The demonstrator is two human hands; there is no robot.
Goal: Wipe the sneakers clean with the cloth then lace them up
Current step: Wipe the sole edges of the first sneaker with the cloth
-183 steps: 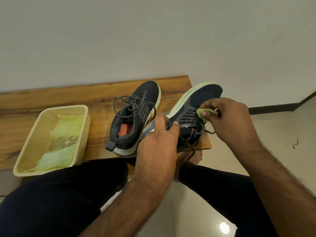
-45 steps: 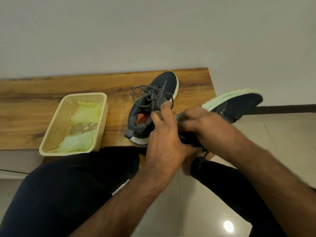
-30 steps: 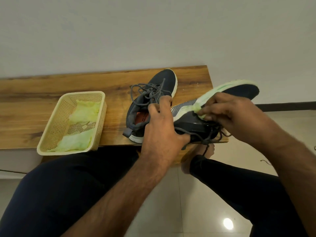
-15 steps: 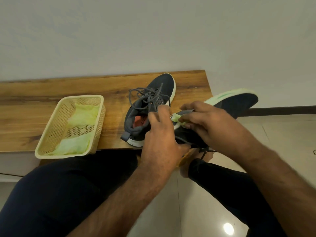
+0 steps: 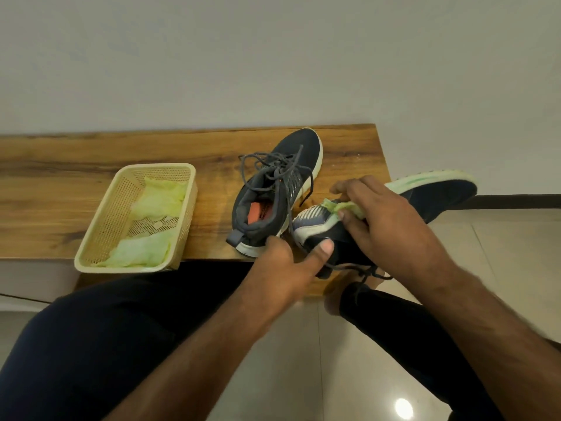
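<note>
— Where's the shoe you're wiping?

— Held over the worktop edge. My left hand grips the heel, thumb curled onto the dark upper of the held sneaker. Its long axis runs away to my right, pale foam sole turned up.

— And the cloth?

— A thin, crumpled green cloth pinched in my right hand, pressed at the striped side panel. That hand is nearer; I'd judge the stroke goes toeward.

— The other one?

— The second sneaker sits upright beside it, laces loose, near the perforated basket.
</note>
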